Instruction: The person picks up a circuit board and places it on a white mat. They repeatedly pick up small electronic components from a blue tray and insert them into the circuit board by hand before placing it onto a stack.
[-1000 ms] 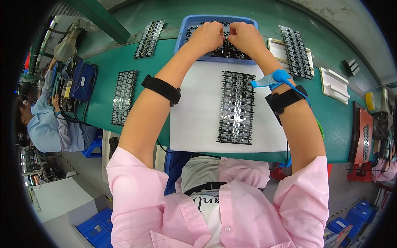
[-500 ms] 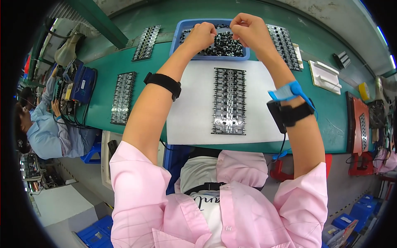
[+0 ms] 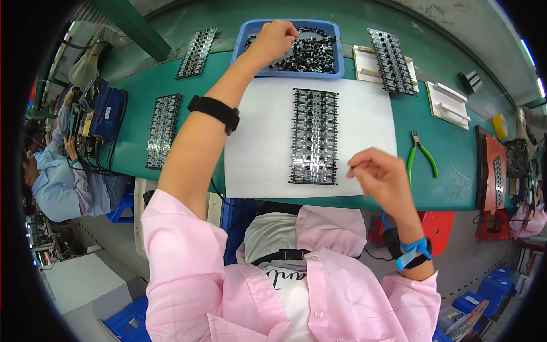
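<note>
My left hand (image 3: 273, 41) is over the left part of a blue tray (image 3: 342, 64), its fingers curled together. Whatever they may hold is hidden. Small black and metallic parts (image 3: 310, 57) lie heaped in that tray. Close to me, my right hand (image 3: 380, 175) is above the right side of the white sheet (image 3: 256, 142), thumb and fingers pinching a small dark part (image 3: 350, 170). Just left of it, a panel of circuit boards (image 3: 314, 137) in rows lies lengthwise on the sheet, apart from the fingers.
Green-handled cutting pliers (image 3: 411, 157) lie right of my right hand. More board panels are at left (image 3: 163, 131), far left (image 3: 196, 52) and far right (image 3: 392, 60), the last on a white fixture. Another white fixture (image 3: 447, 105) stands beyond the pliers. A co-worker (image 3: 71, 182) sits at left.
My right hand has come back from the tray toward me, down to the right of the board panel. The left hand has stayed over the tray, shifting slightly up.
</note>
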{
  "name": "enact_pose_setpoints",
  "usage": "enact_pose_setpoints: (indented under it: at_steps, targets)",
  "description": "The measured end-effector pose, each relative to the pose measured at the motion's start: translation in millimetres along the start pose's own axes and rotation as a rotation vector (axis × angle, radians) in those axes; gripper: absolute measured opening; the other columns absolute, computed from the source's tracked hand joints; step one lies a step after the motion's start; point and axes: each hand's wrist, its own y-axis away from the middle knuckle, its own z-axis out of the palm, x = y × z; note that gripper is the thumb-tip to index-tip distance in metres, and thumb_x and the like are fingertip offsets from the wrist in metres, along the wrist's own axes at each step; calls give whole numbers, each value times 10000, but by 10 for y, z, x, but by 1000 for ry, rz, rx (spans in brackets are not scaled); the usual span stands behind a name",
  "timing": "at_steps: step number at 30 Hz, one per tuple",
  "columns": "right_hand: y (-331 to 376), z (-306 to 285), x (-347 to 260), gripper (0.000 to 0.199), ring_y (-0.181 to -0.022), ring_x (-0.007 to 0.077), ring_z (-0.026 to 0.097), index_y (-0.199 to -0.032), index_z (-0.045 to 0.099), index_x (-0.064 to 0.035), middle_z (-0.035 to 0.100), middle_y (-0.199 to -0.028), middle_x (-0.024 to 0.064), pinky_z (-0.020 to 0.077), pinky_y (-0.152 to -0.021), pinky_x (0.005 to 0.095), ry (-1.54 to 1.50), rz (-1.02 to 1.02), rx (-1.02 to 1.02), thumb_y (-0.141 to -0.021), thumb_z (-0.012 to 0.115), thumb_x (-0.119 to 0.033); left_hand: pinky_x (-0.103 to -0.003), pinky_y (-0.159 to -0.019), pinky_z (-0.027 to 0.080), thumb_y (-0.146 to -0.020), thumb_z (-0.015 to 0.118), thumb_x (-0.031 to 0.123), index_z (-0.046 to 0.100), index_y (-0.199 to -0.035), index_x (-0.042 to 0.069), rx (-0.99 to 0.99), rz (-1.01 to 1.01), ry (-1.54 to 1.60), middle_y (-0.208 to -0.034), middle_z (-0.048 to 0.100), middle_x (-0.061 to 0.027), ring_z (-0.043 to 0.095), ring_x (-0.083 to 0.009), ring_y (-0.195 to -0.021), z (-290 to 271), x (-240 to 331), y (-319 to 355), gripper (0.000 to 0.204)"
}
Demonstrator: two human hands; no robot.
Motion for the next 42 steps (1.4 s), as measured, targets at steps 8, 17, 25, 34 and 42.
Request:
enact_pose_setpoints:
  at_steps: [8, 17, 25, 34, 42]
  targets:
    - [156, 231, 304, 93, -500, 66, 478, -803, 544, 24, 580, -700, 68, 371, -424, 179, 116, 35, 18, -716, 538, 59, -231, -530, 426, -752, 487, -22, 502, -840, -17, -283, -89, 236, -705, 526, -46, 504, -102, -578, -635, 781, 1086, 89]
    - [6, 453, 431, 155, -635, 194, 507, -751, 576, 0, 509, -737, 94, 410, -542, 265, 512, -429, 180, -622, 590, 83, -283, -507, 405, -705, 568, 2, 541, -783, 29, -52, -130, 84, -709, 503, -63, 514, -213, -603, -253, 873, 2190, 87]
    - [18, 470, 477, 155, -655, 210, 501, -755, 572, 2, 499, -752, 98, 407, -554, 266, 572, -431, 251, -624, 595, 83, -289, -490, 396, -678, 609, 16, 564, -732, 42, 53, -181, 96, -713, 507, -47, 511, -200, -573, -170, 828, 2254, 75]
    - [17, 452, 466, 153, -658, 216, 499, -758, 568, 5, 498, -749, 100, 405, -551, 271, 617, -431, 208, -631, 587, 89, -229, -479, 430, -681, 602, -24, 563, -737, 0, 13, -251, 108, -725, 527, -54, 526, -153, -581, -199, 839, 2240, 72]
    - [17, 451, 461, 157, -655, 223, 496, -762, 567, 2, 500, -746, 101, 402, -551, 278, 635, -439, 206, -632, 588, 89, -231, -473, 429, -680, 605, -21, 567, -738, 5, 30, -242, 85, -721, 530, -52, 525, -149, -574, -179, 833, 2247, 73]
